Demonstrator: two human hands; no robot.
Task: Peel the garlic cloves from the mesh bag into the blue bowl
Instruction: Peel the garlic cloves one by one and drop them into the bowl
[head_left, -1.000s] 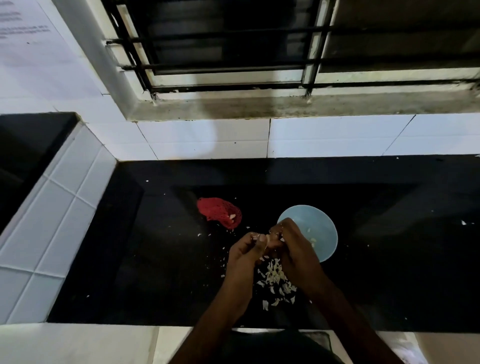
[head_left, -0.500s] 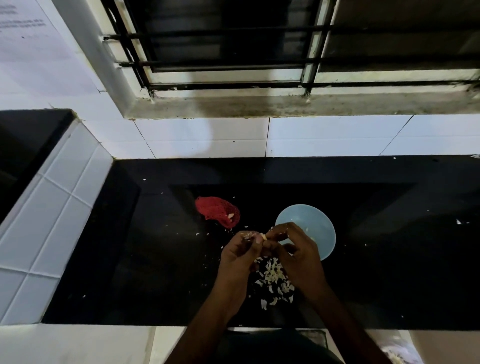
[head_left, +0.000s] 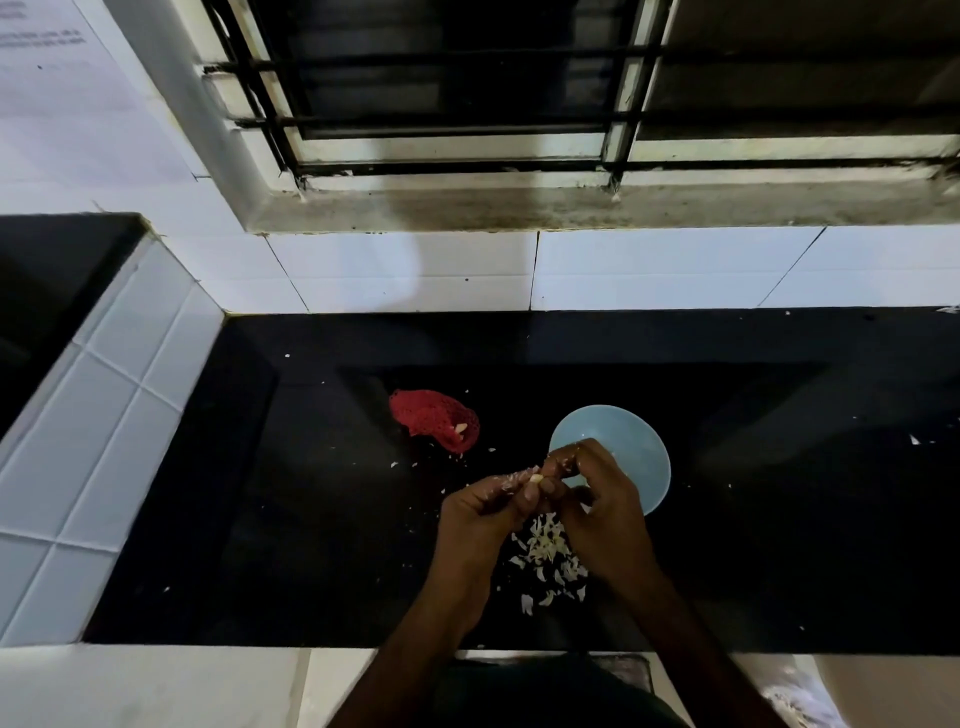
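Observation:
A pale garlic clove (head_left: 534, 476) is pinched between the fingertips of both hands above the black counter. My left hand (head_left: 485, 512) grips it from the left, and my right hand (head_left: 597, 506) pinches it from the right, its fingers curled. The blue bowl (head_left: 636, 441) sits just behind my right hand, partly hidden by it. The red mesh bag (head_left: 434, 418) lies flat to the left of the bowl, with one clove showing at its right end.
A heap of white garlic skins (head_left: 548, 558) lies on the black counter (head_left: 311, 519) under my hands, with scraps scattered around. A white tiled wall runs behind, a tiled ledge stands at the left, and a barred window is above.
Both hands stay together on the clove in much the same place in front of the bowl; my right hand's fingers have shifted on the clove.

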